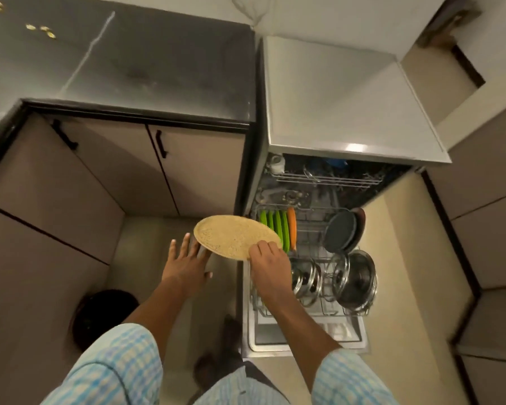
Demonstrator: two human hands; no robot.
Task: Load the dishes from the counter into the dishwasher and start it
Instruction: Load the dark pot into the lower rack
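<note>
A round tan speckled plate (234,235) hangs in the air just left of the pulled-out lower rack (313,226) of the open dishwasher (348,112). My right hand (270,264) grips the plate's near right rim with curled fingers. My left hand (186,258) is flat, its straight fingers touching the plate's left edge. In the rack stand several green plates (275,226), an orange plate (291,226), dark round plates (341,229) and two steel lids or pots (354,279).
The upper rack (327,178) sits inside the machine with a few items. A dark countertop (143,62) lies above beige cabinet doors (123,168) on the left. A dark round object (100,314) sits on the floor at lower left. The dishwasher door (307,337) lies flat below.
</note>
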